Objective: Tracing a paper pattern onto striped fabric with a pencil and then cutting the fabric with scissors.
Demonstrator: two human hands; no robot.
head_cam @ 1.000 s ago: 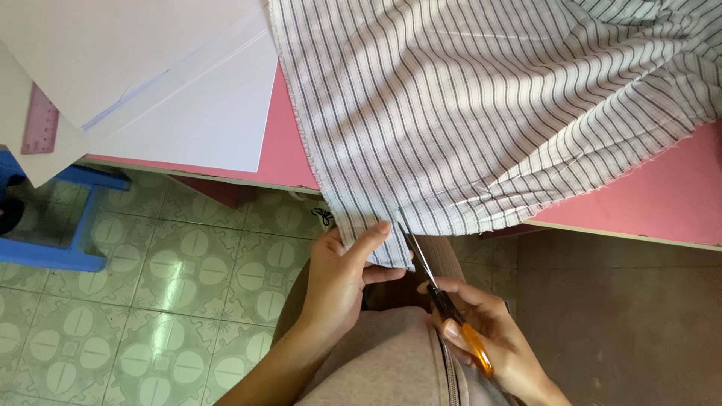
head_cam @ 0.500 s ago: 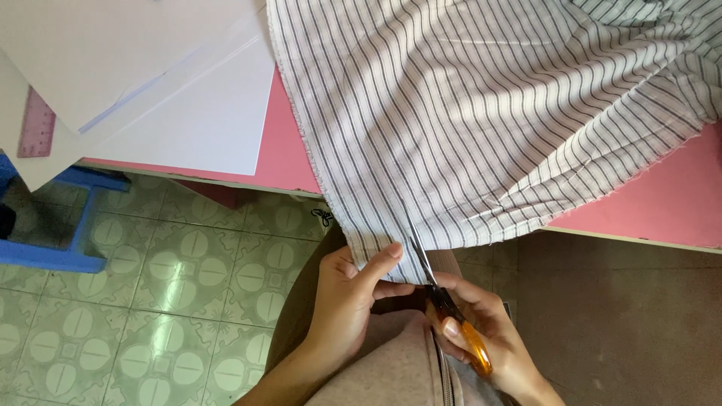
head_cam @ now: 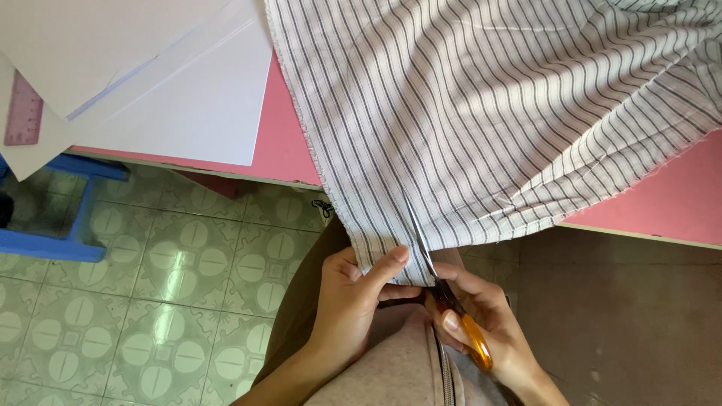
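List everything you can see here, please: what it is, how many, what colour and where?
striped cloth: one, white with dark stripes, draped over the table edge
scissors: one pair, orange handle, blades in the cloth's lower edge
table: one, pink, top
paper sheets: several, white, table's left
ruler: one, pink, far left
stool: one, blue, on the green tiled floor
left hand: pinching the cloth's hem
right hand: working the scissors
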